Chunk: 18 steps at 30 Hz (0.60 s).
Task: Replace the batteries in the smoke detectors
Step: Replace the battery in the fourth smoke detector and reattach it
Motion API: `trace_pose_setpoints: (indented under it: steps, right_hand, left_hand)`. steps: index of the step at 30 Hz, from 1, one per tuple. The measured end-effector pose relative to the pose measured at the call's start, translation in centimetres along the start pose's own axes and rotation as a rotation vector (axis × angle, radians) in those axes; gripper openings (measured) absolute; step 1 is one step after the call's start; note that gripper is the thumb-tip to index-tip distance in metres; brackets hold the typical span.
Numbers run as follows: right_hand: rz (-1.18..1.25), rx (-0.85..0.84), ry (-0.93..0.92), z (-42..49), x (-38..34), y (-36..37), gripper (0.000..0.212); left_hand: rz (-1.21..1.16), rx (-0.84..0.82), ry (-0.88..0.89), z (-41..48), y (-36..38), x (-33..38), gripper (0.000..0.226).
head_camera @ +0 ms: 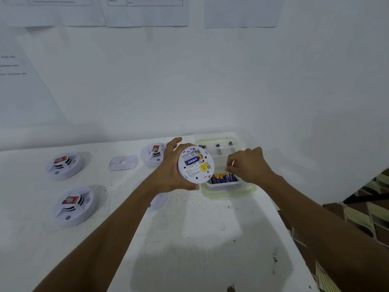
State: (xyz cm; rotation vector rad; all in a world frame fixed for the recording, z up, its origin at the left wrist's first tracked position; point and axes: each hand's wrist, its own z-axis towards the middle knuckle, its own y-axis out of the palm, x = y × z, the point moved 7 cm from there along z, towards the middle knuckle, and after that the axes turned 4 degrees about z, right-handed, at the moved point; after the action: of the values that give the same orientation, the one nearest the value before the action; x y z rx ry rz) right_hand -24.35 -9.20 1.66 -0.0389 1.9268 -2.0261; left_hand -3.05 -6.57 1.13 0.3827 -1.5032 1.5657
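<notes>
My left hand grips a round white smoke detector, lifted off the table with its back facing me. A blue and yellow battery lies in its open compartment. My right hand hovers over a clear plastic box, fingers curled and pinched together just above a row of purple and yellow batteries. Whether those fingers hold a battery is hidden. Several dark batteries lie in the box's far section.
Three more white smoke detectors stand on the white table: far left, near left and behind my left hand. A loose white mounting plate lies between them. The table's right edge drops to a tiled floor.
</notes>
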Motion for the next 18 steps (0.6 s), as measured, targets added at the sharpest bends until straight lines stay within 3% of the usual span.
trace_pose_setpoints:
  steps: [4, 11, 18]
  right_hand:
    - [-0.022, 0.032, 0.020, 0.0, 0.3, -0.4, 0.017]
    - [0.675, 0.203, -0.018, -1.3, -1.4, -3.9, 0.011]
    - [0.817, 0.206, -0.038, -2.2, -5.1, -2.6, 0.011]
  left_hand:
    - [0.023, 0.002, -0.001, 0.2, 0.1, 0.0, 0.104]
    - [0.040, 0.002, 0.009, 0.4, 0.2, -0.1, 0.103]
    - [0.047, 0.031, 0.084, 0.9, 0.6, 0.5, 0.098]
